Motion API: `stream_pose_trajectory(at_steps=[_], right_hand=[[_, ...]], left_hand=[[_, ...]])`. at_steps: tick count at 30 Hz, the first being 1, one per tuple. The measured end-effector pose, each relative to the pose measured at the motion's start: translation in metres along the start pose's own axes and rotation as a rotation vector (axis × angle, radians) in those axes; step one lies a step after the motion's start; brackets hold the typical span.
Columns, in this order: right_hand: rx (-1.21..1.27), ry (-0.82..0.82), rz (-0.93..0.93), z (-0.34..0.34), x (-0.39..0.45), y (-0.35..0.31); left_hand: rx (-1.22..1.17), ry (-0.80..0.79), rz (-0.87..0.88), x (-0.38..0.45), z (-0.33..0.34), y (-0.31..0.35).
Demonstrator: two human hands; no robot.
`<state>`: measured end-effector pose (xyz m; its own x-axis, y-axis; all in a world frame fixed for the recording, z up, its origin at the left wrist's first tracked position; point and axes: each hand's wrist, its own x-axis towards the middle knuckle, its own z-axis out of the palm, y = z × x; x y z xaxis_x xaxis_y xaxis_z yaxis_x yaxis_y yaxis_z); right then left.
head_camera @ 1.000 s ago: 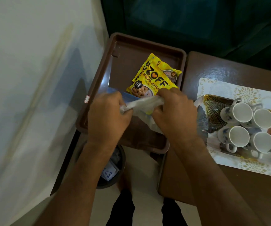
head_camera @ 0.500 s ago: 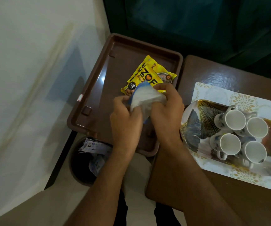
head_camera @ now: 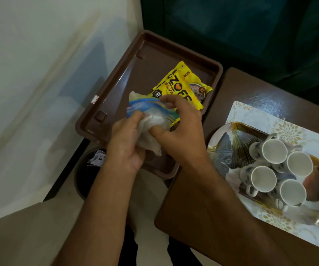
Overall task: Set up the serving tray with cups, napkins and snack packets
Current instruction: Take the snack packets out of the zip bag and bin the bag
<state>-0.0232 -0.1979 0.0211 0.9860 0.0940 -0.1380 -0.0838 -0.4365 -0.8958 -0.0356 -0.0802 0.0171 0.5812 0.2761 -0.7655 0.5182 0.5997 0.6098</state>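
A brown serving tray (head_camera: 116,79) sits to the left of the table, with a yellow snack packet (head_camera: 181,81) lying in it. Above the tray's near half, both hands work a blue, yellow and clear plastic napkin pack (head_camera: 151,110). My left hand (head_camera: 126,143) grips white napkin paper (head_camera: 149,141) at the pack's lower end. My right hand (head_camera: 181,125) pinches the pack with thumb and fingers. Several white cups (head_camera: 274,150) stand mouth up on a decorated plate (head_camera: 224,148) at the right.
The plate rests on a patterned white mat (head_camera: 289,129) on a dark brown table (head_camera: 202,217). A dark waste bin (head_camera: 85,179) with papers stands on the floor below the tray. A white wall (head_camera: 39,73) is at the left, dark green upholstery (head_camera: 250,25) behind.
The hands have turned the napkin pack so its blue and yellow side faces up, and white napkin paper now shows below it in my left hand. The view has shifted slightly.
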Motion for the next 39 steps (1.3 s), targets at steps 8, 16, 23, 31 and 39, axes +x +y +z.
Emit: stream_pose_trajectory(at_steps=[8, 16, 23, 31, 39], right_hand=[[0.141, -0.163, 0.000, 0.043, -0.016, -0.007], [-0.098, 0.006, -0.293, 0.126, -0.049, -0.032], [-0.496, -0.137, -0.532, 0.218, -0.087, -0.014], [-0.530, -0.424, -0.211, 0.296, -0.096, 0.057], [-0.896, -0.774, -0.141, 0.333, -0.089, 0.131]], left_hand=[[0.083, -0.092, 0.284, -0.002, -0.073, 0.010], [0.392, -0.124, 0.455, -0.002, -0.176, 0.036], [0.757, -0.046, 0.477, 0.024, -0.289, 0.047], [1.087, -0.010, 0.424, 0.106, -0.346, -0.033], [1.464, 0.031, 0.600, 0.166, -0.358, -0.105]])
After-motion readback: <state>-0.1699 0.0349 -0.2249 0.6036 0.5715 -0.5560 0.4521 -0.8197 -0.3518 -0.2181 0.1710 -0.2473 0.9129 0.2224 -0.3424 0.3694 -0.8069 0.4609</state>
